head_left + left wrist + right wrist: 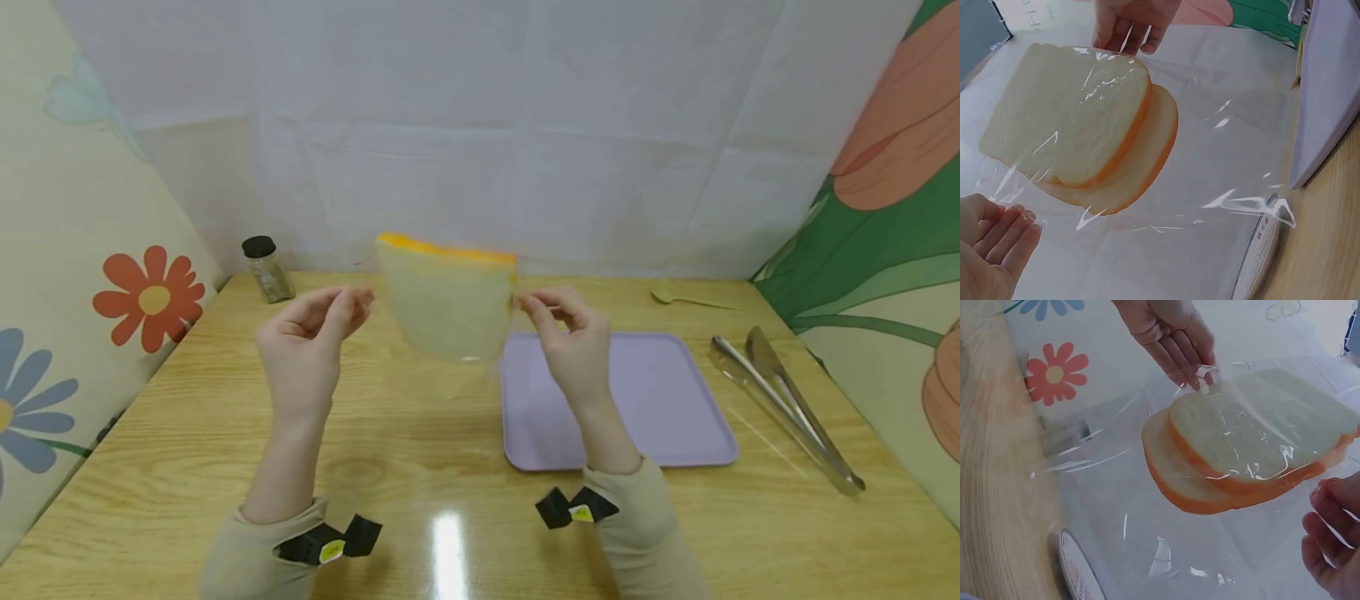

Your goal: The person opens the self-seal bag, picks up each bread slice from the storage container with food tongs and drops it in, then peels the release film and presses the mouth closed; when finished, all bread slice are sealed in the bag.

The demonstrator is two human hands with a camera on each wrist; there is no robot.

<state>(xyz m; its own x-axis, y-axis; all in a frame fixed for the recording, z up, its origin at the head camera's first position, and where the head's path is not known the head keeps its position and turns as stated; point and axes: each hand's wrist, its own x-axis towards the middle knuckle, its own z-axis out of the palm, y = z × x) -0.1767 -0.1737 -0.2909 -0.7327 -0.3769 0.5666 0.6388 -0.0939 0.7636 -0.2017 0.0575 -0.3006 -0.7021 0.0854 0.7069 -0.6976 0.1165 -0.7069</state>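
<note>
Left hand (307, 350) pinches one edge of clear plastic bag (1229, 156) | right hand (576, 343) pinches opposite edge | two bread slices (1072, 119) overlap inside, above wooden table (187, 467)

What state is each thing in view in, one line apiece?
Bag: held up
Bread: two overlapping slices inside the bag
Left hand: pinching the bag
Right hand: pinching the bag
Tray: flat on the table
Jar: lid on
Tongs: lying open
Spoon: lying down
</note>
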